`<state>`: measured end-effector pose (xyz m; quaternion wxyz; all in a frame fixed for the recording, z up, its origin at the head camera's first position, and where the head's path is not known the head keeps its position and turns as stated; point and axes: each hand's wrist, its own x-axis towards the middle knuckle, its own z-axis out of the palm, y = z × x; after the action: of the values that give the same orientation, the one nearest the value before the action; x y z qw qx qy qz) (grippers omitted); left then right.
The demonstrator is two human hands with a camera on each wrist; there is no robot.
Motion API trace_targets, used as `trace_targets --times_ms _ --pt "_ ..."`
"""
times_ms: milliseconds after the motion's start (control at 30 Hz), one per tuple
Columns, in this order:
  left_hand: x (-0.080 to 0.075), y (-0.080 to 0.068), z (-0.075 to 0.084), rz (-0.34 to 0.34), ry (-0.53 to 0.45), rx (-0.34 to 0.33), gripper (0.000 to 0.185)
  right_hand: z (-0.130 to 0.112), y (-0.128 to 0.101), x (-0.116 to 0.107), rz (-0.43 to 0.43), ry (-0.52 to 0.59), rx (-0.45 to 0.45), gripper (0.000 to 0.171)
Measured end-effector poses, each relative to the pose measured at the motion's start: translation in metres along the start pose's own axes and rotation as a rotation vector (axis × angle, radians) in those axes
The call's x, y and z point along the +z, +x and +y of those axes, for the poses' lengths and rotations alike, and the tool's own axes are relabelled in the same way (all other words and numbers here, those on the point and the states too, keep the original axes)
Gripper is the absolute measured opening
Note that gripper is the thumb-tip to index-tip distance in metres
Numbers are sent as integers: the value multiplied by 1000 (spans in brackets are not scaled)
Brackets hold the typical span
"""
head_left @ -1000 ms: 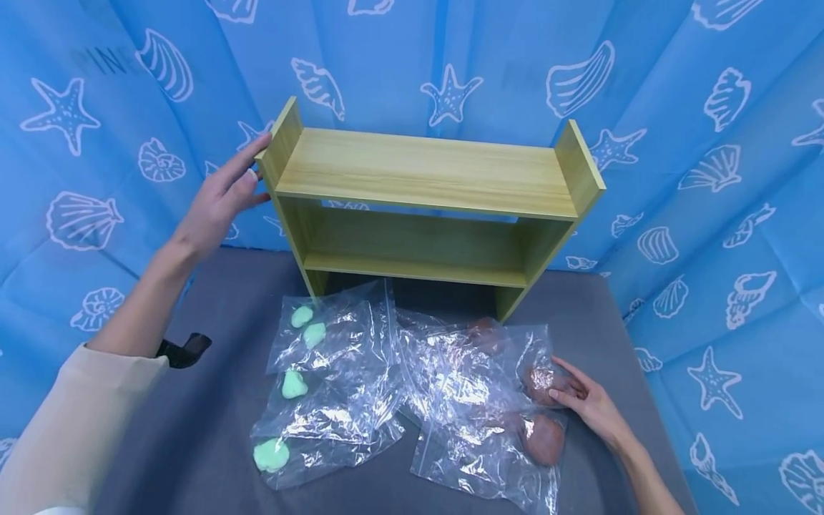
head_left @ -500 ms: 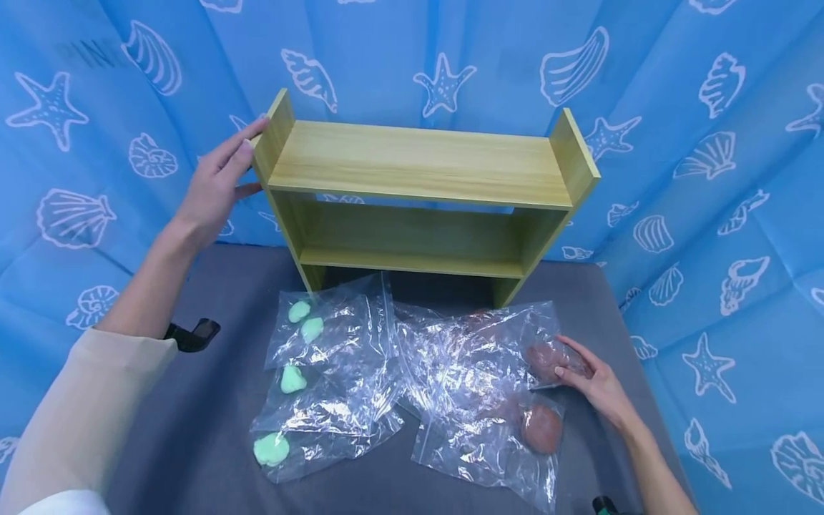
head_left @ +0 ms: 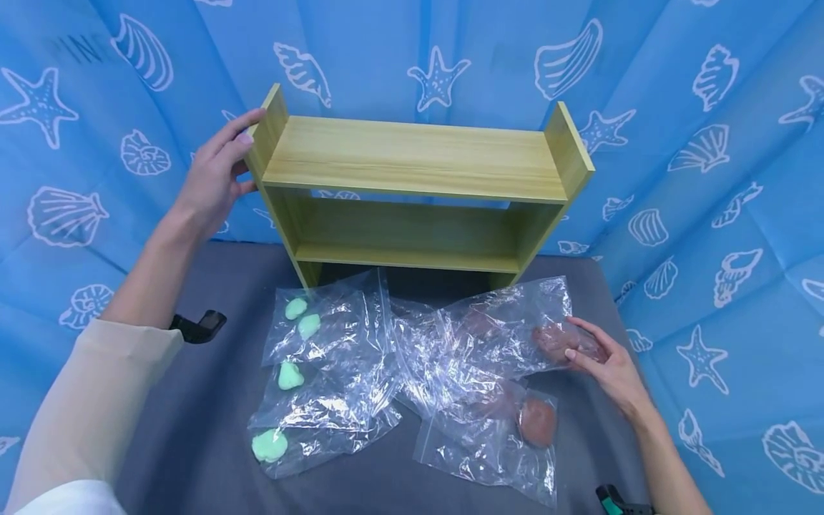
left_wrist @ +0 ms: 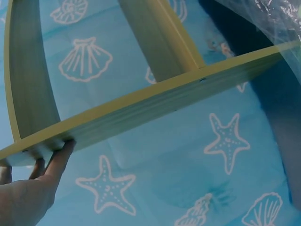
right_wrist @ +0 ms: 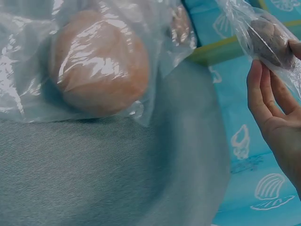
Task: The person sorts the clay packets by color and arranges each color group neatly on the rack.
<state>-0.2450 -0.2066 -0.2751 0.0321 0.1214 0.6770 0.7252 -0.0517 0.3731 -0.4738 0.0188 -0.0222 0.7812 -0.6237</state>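
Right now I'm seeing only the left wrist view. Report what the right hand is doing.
Observer: The right hand grips a clear bag by the end with a brown lump in it.
Operator: Name what lies just below that in the head view.
Observer: A second bagged brown lump, on the grey table.
Operator: Now count the lumps in the bags on the left.
Observer: Four pale green lumps show there.

Four green lumps (head_left: 270, 445) and at least three brown lumps (head_left: 537, 423) can be counted in clear bags (head_left: 337, 408), whose number is hidden by overlap. One shelf unit (head_left: 412, 229), with two boards (head_left: 418, 154) and two side panels (head_left: 569, 154), is seen.
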Motion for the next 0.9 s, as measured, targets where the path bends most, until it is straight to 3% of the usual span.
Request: trace_targets --times_ms 367,667,900 --pt "1 0 -1 24 27 -2 47 -25 0 6 -31 200 -61 54" --pt "1 -1 -2 32 44 1 46 -49 0 9 -229 536 -217 58" --pt "2 0 -2 38 66 8 45 -72 -7 10 -210 437 -269 57"
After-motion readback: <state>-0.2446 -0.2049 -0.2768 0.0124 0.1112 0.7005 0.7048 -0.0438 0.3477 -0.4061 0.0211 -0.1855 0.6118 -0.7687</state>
